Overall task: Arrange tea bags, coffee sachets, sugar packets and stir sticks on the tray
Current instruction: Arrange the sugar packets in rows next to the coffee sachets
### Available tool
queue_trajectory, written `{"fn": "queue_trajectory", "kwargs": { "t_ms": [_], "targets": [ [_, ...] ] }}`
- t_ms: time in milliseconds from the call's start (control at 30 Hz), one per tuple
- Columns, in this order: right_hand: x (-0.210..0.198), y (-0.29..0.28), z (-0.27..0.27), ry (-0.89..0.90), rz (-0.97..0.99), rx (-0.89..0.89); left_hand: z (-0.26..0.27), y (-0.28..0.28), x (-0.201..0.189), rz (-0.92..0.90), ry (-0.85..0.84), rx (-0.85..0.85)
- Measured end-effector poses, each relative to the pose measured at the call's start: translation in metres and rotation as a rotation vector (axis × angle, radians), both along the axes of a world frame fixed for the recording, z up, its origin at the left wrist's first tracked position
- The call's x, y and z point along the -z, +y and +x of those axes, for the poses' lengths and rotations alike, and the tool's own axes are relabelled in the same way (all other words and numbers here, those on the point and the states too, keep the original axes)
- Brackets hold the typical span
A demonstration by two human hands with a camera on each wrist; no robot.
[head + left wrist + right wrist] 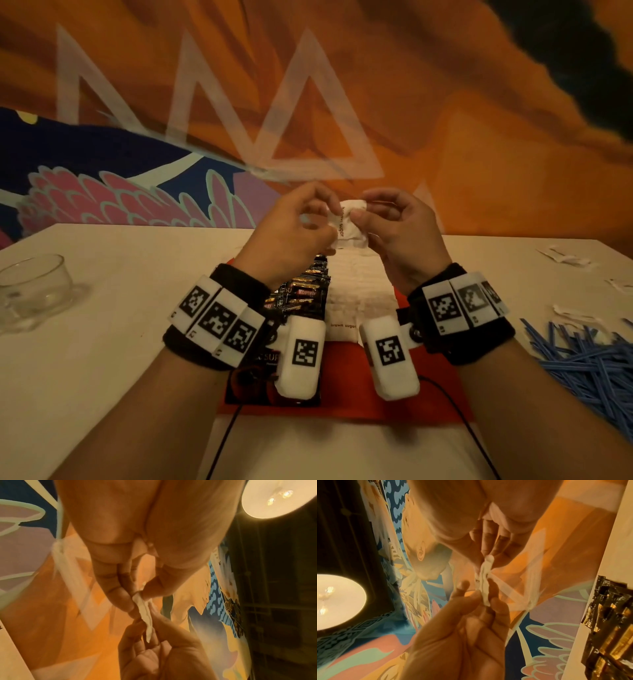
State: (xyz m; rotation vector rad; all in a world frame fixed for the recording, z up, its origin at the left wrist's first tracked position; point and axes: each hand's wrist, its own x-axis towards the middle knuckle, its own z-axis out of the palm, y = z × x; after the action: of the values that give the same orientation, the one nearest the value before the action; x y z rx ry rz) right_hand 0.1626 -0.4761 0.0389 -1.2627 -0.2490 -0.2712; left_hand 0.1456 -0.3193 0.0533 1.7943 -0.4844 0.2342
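Both hands hold one white brown sugar packet (349, 222) in the air above the far end of the red tray (356, 377). My left hand (322, 219) pinches its left edge and my right hand (364, 205) pinches its upper right edge. The left wrist view shows the packet (145, 612) edge-on, between the left hand (139, 595) and the right hand (154, 649). From the right wrist the packet (485, 582) hangs below the right hand (488, 559), with the left hand (462, 635) underneath. On the tray lie a row of black coffee sachets (301, 294) and a row of white sugar packets (359, 291).
A heap of blue stir sticks (589, 359) lies on the table at the right, with white paper scraps (565, 257) beyond it. A glass cup (34, 291) stands at the left edge. Black cables (459, 411) cross the tray's near end. The painted wall rises just behind the table.
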Motion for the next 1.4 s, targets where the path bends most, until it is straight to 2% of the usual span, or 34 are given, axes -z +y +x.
{"fn": "queue_trajectory", "kwargs": {
  "t_ms": [67, 200, 333, 467, 633, 800, 1100, 1233, 1400],
  "targets": [
    [0.001, 0.001, 0.0, -0.027, -0.033, 0.037, -0.002, -0.001, 0.0, 0.07, -0.022, 0.013],
    [-0.001, -0.001, -0.001, -0.089, -0.005, 0.101, 0.002, 0.001, 0.001, 0.056, -0.034, -0.078],
    [-0.002, 0.0, -0.005, 0.023, -0.089, -0.061, 0.004, 0.001, 0.002, -0.091, -0.05, -0.089],
    [-0.003, -0.002, -0.005, 0.022, -0.139, -0.047, 0.006, 0.004, 0.002, -0.131, -0.034, -0.092],
    [-0.007, -0.011, -0.004, 0.045, -0.204, -0.087, 0.002, 0.009, 0.0, -0.028, -0.105, -0.038],
    [-0.006, -0.014, -0.002, -0.015, -0.226, 0.076, -0.003, 0.003, 0.0, 0.081, -0.152, -0.041],
    [-0.002, -0.024, -0.003, 0.146, -0.35, -0.107, 0.001, 0.009, 0.0, 0.124, -0.076, -0.122],
    [0.007, -0.034, -0.005, 0.254, -0.485, -0.132, 0.011, 0.018, 0.003, 0.016, -0.016, -0.221],
    [0.033, -0.033, -0.007, 0.42, -0.937, -0.183, 0.008, 0.022, -0.004, -0.081, -0.041, -0.224]
  ]
}}
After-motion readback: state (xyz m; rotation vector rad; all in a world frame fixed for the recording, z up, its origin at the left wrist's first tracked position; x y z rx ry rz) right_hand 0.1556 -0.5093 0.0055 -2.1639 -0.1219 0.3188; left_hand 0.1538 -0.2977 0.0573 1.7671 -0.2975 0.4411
